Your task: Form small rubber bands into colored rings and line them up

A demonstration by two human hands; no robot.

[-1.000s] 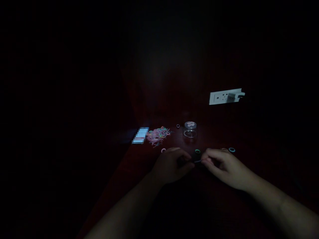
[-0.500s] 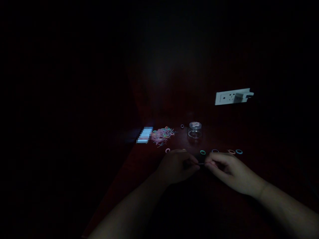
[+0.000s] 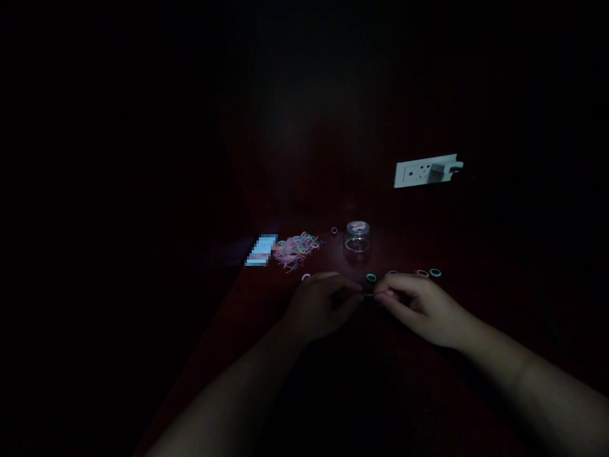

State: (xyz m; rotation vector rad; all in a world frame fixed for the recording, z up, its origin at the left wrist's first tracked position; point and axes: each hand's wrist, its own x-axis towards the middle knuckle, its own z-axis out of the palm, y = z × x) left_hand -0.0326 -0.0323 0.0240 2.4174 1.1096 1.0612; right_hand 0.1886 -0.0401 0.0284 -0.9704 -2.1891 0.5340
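Fingertips of my left hand [image 3: 323, 304] and my right hand [image 3: 425, 309] pinch the two ends of a small thin band [image 3: 368, 294], stretched between them just above the dark red table. Its colour is hard to tell in the dim light. Just beyond the fingers lie a green ring band [image 3: 371, 278], an orange one [image 3: 422, 273] and a blue one [image 3: 435, 273]. A pink band [image 3: 306, 277] shows partly behind my left hand, and another band [image 3: 392, 273] is half hidden by my right hand.
A heap of colourful bands [image 3: 297, 251] lies beside a lit phone [image 3: 261, 250] at the left. A clear lidded jar [image 3: 357, 238] stands further back, with a small band [image 3: 333, 230] left of it. A white wall socket [image 3: 425, 171] holds a plug.
The whole view has shifted, so things and hands appear further left and higher. Both hands keep their pinch on the band, with the gap between them slightly changed at most.
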